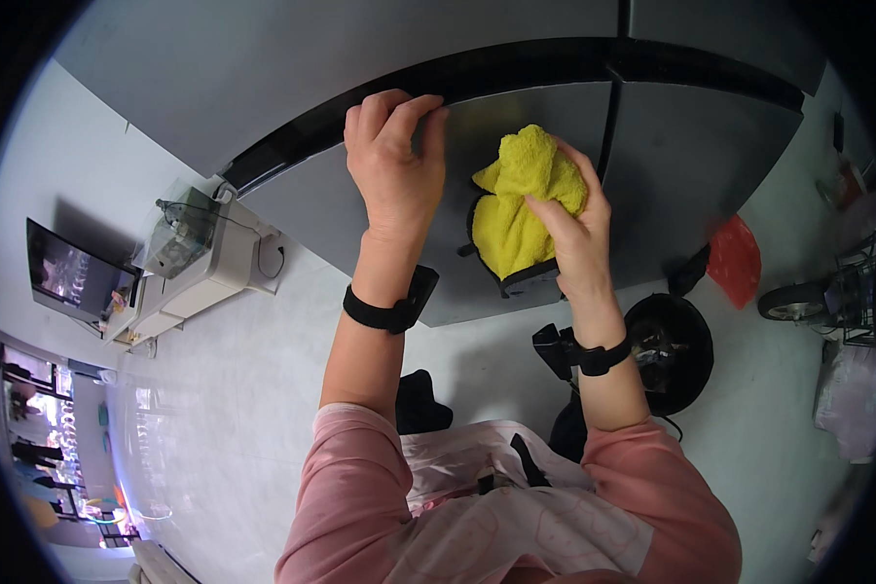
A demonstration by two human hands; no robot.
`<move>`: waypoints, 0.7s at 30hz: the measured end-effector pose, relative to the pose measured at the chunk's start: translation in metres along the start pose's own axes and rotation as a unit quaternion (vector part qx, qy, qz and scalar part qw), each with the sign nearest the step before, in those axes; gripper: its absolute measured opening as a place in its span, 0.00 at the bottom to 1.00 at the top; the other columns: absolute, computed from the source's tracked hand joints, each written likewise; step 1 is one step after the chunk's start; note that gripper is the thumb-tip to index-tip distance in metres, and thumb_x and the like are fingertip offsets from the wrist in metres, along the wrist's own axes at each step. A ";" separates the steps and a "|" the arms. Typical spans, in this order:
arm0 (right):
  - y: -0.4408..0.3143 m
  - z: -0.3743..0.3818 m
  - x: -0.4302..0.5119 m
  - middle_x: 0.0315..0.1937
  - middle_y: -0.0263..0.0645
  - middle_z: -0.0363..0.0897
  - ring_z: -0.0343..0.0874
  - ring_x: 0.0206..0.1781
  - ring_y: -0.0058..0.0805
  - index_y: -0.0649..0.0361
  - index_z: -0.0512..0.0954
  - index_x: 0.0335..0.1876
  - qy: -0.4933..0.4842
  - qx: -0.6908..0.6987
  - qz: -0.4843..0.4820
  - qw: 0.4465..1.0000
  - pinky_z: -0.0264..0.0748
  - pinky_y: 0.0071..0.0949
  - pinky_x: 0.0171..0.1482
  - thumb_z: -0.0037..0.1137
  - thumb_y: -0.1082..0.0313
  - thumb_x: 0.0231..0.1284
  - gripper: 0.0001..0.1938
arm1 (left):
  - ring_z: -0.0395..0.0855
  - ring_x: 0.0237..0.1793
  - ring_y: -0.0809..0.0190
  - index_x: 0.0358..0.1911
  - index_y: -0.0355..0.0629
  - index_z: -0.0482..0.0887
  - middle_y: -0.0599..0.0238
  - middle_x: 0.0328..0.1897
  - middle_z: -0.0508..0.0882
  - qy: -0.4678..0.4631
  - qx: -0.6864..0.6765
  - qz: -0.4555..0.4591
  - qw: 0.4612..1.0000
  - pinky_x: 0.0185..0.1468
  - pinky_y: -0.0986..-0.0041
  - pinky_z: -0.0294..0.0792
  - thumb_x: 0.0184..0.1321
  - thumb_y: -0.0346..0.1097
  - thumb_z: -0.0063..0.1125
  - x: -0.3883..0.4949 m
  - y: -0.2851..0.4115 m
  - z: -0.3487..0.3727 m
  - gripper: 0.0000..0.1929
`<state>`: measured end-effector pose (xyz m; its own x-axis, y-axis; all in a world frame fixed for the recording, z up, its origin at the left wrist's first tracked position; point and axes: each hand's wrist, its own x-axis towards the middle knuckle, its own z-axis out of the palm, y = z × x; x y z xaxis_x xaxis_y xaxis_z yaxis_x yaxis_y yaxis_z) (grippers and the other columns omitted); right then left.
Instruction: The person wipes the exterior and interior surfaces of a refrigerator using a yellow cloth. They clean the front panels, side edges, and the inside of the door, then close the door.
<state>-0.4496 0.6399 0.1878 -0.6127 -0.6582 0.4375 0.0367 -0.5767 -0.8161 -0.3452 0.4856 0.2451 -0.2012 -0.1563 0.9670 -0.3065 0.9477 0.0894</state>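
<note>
In front of me stands a grey refrigerator [482,18] with a dark recessed band [511,67] between its upper and lower doors. My left hand [398,157] is curled at the top edge of the lower left door [321,212], its fingertips over that edge. A yellow microfiber cloth [529,182] with black trim is bunched in my right hand [588,226], in front of the same door, to the right of my left hand. Its thumb presses on the cloth's face, while most of the other fingers are hidden behind it. Both wrists wear black straps carrying small devices.
A round black bin [668,354] stands on the floor at my right, near a red plastic bag [735,261]. Further right is a wheel [794,303] beside a wire basket. Along the left wall are a white cabinet [197,285] and a television [77,266].
</note>
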 end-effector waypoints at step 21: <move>-0.025 -0.025 0.017 0.60 0.40 0.80 0.81 0.61 0.27 0.63 0.72 0.70 -0.014 0.017 -0.018 1.000 0.78 0.30 0.64 0.58 0.76 0.63 0.27 | 0.75 0.40 0.53 0.36 0.45 0.81 0.65 0.34 0.77 -0.117 0.095 0.038 0.988 0.47 0.62 0.66 0.61 0.28 0.64 0.011 0.002 -0.007 0.04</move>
<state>-0.4806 0.6555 0.2065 -0.5920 -0.6493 0.4774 0.0413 -0.6160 -0.7866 -0.3413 0.4874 0.2578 -0.4336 -0.1683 0.8852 -0.4469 0.8933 -0.0491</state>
